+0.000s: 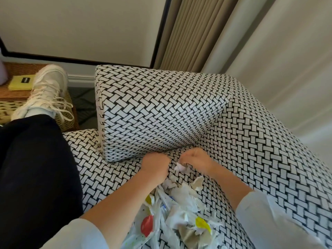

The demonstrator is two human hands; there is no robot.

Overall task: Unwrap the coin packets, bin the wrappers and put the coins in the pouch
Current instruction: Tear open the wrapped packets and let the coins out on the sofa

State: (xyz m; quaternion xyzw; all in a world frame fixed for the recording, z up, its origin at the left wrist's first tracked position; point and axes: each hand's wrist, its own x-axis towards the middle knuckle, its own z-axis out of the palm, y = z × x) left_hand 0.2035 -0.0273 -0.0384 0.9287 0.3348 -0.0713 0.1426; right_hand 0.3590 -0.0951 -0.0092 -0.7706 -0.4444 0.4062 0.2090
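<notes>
At far left a white laced sneaker [47, 90] rests above a black trouser leg [36, 168]. On the black-and-white woven-pattern sofa seat [251, 150], the left hand [156, 167] is curled closed; what it holds cannot be told. Just beside it, the right hand [195, 159] pinches a small crumpled white paper packet [180, 167]. Torn white wrapper scraps [179, 193] lie below on a colour-spotted white plastic bag [161, 221].

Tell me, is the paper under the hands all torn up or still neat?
Torn up. The wrapper scraps lie in ragged, crumpled pieces on the plastic bag, below both hands.
</notes>
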